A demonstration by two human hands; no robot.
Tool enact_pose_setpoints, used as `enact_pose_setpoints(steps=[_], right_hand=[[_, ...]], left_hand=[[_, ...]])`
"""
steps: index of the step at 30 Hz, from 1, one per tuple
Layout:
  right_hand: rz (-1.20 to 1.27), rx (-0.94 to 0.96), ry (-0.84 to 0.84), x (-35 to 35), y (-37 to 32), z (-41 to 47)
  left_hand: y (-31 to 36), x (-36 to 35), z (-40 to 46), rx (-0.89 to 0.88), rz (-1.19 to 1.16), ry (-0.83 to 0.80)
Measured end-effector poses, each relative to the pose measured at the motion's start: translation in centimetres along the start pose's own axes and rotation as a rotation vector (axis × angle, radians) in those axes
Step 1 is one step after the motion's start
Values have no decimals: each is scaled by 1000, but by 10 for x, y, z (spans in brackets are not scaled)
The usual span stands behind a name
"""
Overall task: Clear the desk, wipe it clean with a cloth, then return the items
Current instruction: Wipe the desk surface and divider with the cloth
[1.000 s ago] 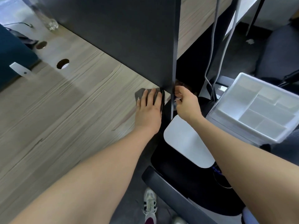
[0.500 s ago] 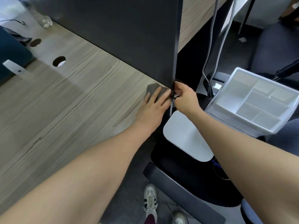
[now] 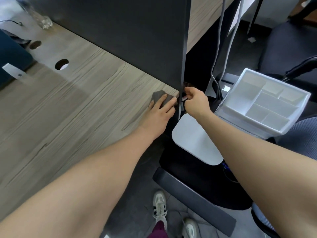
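Note:
My left hand [image 3: 158, 112] lies flat with fingers spread on a small grey cloth [image 3: 158, 96], pressing it onto the far right corner of the wooden desk [image 3: 68, 107]. The cloth sits right against the dark partition panel [image 3: 128, 35]. My right hand [image 3: 195, 102] is just past the desk's right edge, fingers curled around the panel's thin lower edge or something small there; what exactly it grips is hidden.
A white compartment tray [image 3: 267, 103] and a white flat pad [image 3: 193, 140] rest on a black chair [image 3: 197, 186] to the right. Grey cables [image 3: 221, 48] hang beside the panel. Two cable holes [image 3: 61, 64] and a clear bottle [image 3: 42, 21] are at the desk's back left.
My left hand slid the cloth further toward the desk's right corner against the panel. My right hand stayed at the panel's edge.

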State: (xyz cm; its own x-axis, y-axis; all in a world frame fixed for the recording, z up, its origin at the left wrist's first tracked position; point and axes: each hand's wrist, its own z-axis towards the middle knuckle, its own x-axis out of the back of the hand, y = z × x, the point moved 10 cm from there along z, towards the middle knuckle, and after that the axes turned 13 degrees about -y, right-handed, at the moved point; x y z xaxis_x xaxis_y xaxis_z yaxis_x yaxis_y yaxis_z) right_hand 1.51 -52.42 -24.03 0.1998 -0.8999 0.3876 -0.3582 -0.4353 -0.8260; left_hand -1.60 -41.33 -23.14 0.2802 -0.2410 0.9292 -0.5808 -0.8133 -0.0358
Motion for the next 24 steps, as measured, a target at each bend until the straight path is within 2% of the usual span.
enact_pose_setpoints(steps=[5, 7, 14, 19, 24], right_hand=[[-75, -28, 1, -15, -2, -19], [-87, -28, -19, -25, -3, -34], [-142, -4, -126, -60, -25, -92], [-254, 47, -251, -109, -61, -138], [-343, 112, -390, -182, -104, -181]], left_hand=[[-3, -15, -39, -76, -108, 95], [-4, -22, -57, -54, -149, 81], [-21, -34, -130, 137, -204, -73], [-55, -31, -213, 303, -370, 73], [-96, -37, -312, 551, -440, 161]])
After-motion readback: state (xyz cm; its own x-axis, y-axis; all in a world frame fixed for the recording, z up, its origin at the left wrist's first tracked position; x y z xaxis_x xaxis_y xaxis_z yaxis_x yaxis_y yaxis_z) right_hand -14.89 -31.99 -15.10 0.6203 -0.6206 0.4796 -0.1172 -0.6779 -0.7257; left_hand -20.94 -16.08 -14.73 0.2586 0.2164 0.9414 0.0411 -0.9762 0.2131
